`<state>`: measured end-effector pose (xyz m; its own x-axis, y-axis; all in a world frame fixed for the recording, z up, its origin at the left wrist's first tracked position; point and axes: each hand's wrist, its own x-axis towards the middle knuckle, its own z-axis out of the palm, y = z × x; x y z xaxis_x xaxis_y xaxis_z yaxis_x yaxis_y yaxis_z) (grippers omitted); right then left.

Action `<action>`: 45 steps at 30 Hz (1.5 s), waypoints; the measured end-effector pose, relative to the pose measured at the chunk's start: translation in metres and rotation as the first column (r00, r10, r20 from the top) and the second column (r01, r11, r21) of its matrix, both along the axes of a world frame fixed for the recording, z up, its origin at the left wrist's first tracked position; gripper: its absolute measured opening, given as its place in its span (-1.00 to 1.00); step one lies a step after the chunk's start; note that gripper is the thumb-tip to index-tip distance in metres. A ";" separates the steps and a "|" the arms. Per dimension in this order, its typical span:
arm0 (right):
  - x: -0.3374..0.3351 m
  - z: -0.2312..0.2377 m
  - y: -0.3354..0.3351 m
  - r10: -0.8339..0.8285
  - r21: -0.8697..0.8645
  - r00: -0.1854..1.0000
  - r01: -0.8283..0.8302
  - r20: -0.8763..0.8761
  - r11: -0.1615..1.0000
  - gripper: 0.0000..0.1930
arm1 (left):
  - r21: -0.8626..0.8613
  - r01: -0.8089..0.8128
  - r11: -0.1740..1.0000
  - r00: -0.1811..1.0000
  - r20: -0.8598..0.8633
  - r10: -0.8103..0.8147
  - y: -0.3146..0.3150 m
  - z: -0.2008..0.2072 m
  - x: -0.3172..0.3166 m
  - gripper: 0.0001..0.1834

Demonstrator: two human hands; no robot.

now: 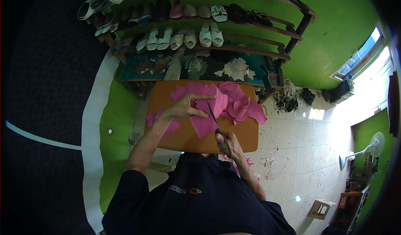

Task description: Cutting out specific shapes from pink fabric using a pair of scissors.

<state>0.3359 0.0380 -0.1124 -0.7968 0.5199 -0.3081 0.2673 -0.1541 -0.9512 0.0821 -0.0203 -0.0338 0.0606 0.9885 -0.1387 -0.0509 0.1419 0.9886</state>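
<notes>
My left hand point(184, 108) pinches a pink sheet point(204, 127) between thumb and fingers, over the middle of an orange-brown table point(184, 139). Whether the sheet is paper, leather or cloth I cannot tell. My right hand point(232, 144) is closed round the handles of dark scissors point(213, 116) near the table's front edge. Their blades point up and away, against the sheet just right of my left thumb. Close by on the right lies a heap of curved, petal-like pink pieces point(239, 108). More flat pink pieces point(170, 128) rest left of my left wrist.
Beyond the table stands a wooden rack point(250, 49) with several rows of shoes point(211, 35). Its bottom shelf carries green and cream cut pieces point(236, 69). Scraps point(269, 161) litter the tiled floor at right. A white fan point(376, 145) and a small stool point(321, 209) stand farther right.
</notes>
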 end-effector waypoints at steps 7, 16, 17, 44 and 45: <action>-0.003 0.015 -0.004 -0.064 -0.024 0.998 0.064 -0.004 0.998 -0.38 | 0.129 -0.073 0.989 0.997 0.001 0.073 -0.003 0.000 0.003 -0.24; -0.002 0.014 -0.004 0.044 -0.073 0.999 -0.043 0.009 0.996 -0.33 | 0.019 -0.076 0.997 0.994 0.082 0.074 -0.002 -0.002 -0.011 -0.42; -0.002 0.016 -0.004 0.043 -0.074 0.999 -0.042 0.009 0.996 -0.33 | 0.019 -0.075 0.997 0.994 0.082 0.073 -0.001 -0.002 -0.011 -0.42; -0.010 0.018 -0.005 -0.018 -0.153 1.000 0.017 -0.005 0.988 -0.28 | 0.018 -0.189 0.982 0.978 0.093 0.186 -0.004 -0.009 0.001 -0.37; -0.010 0.020 -0.005 -0.025 -0.153 1.000 0.024 -0.007 0.988 -0.28 | 0.035 -0.213 0.976 0.971 0.121 0.208 -0.004 -0.012 0.002 -0.37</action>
